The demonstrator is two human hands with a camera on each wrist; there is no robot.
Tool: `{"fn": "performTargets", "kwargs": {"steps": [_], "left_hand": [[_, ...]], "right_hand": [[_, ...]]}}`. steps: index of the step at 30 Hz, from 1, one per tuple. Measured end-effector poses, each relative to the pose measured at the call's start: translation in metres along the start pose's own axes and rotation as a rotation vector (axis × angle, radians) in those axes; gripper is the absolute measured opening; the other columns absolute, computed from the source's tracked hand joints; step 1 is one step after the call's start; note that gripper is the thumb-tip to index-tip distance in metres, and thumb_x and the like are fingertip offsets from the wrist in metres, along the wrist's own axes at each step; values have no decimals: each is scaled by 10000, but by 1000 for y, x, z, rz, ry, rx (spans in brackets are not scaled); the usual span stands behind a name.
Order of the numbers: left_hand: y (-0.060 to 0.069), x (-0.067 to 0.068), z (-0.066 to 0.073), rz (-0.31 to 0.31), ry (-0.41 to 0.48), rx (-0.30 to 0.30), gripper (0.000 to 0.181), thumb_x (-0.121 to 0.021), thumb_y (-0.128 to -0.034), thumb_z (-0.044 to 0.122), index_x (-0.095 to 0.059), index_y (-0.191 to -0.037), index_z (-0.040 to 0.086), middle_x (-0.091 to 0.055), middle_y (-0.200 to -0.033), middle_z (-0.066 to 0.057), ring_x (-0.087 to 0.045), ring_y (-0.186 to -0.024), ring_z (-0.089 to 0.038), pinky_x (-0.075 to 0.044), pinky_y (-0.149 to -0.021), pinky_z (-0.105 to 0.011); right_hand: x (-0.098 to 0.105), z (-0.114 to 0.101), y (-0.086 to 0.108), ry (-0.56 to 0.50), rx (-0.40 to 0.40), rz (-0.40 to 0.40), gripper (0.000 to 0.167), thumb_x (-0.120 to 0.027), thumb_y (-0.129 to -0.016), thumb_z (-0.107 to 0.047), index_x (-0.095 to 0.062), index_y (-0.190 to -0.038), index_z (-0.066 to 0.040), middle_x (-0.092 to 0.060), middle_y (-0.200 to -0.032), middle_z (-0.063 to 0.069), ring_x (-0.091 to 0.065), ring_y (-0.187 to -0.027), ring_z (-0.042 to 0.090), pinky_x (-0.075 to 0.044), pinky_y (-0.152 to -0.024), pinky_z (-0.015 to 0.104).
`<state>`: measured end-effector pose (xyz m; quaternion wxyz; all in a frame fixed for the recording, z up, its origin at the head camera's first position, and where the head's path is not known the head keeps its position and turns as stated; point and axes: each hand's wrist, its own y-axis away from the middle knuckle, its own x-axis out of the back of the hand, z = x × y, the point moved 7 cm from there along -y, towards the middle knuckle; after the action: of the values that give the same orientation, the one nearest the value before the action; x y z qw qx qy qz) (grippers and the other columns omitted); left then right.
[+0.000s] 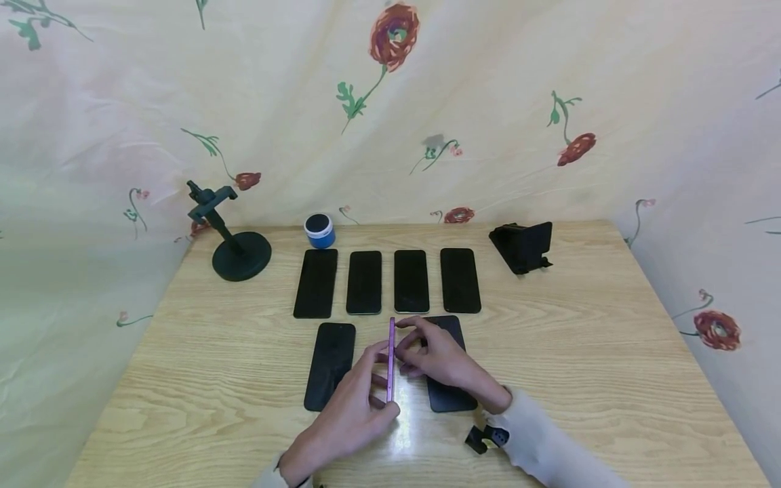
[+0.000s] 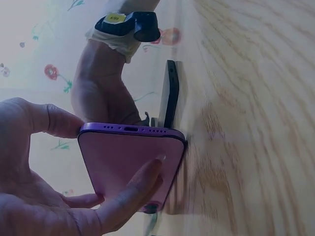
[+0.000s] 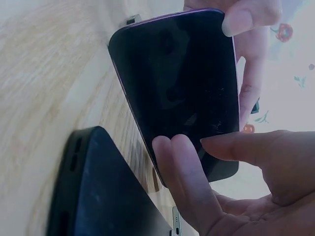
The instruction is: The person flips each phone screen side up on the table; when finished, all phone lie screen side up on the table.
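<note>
A purple-framed smartphone [image 1: 391, 359] is held edge-on between my hands, low over the wooden table. My left hand [image 1: 356, 407] grips it: the thumb is at the near short end, and fingers lie across the purple back [image 2: 118, 157]. Its dark screen [image 3: 177, 78] faces my right hand [image 1: 436, 352]. The thumb and two fingertips of that hand rest on the glass near the far end. Whether the phone's lower long edge touches the table I cannot tell. One black phone [image 1: 329, 366] lies left of it; another [image 1: 453, 396] lies partly hidden under my right hand.
Several black phones [image 1: 364, 281] lie in a row farther back. Behind them stands a blue jar [image 1: 320, 232] with a dark top. A round-based black phone stand [image 1: 241, 256] is at back left, and a folding black stand [image 1: 521, 247] at back right. Floral cloth [image 1: 293, 102] hangs behind.
</note>
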<state>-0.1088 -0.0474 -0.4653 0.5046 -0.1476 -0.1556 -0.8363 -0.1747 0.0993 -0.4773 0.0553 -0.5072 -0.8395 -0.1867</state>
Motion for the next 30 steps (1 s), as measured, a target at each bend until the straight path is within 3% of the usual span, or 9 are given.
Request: {"fn": "performTargets", "kwargs": {"steps": [6, 15, 23, 30], "left_hand": [[0, 5, -2, 3, 56, 8, 813, -647, -867, 34, -285, -1589, 123, -536, -1469, -186, -683, -1113, -298, -587, -792, -198], [-2, 18, -10, 77, 90, 46, 703, -645, -900, 11, -349, -1535, 72, -635, -1419, -229, -712, -1050, -312, -583, -806, -230], [-3, 28, -19, 134, 49, 71, 631, -665, -907, -2, -440, -1493, 61, -702, -1289, -191, -718, -965, -203, -575, -773, -205], [-2, 32, -25, 174, -9, 109, 618, -723, -897, 4, -495, -1470, 34, -637, -1219, -157, -675, -888, -124, -570, -727, -199]], "right_hand": [[-2, 1, 1, 45, -7, -14, 580, -691, -964, -35, -448, -1488, 15, -712, -1155, 207, -772, -822, 228, -630, -699, 320], [-1, 4, 2, 117, -42, 31, 673, -816, -885, -114, -492, -1464, -7, -696, -1114, 155, -756, -747, 155, -568, -656, 261], [0, 3, 0, 277, -28, 104, 735, -881, -824, -195, -537, -1450, -27, -705, -1055, 74, -638, -713, 73, -482, -670, 223], [-3, 2, 0, 319, -66, 118, 781, -905, -798, -191, -532, -1469, -47, -701, -1023, 34, -614, -710, 80, -488, -740, 261]]}}
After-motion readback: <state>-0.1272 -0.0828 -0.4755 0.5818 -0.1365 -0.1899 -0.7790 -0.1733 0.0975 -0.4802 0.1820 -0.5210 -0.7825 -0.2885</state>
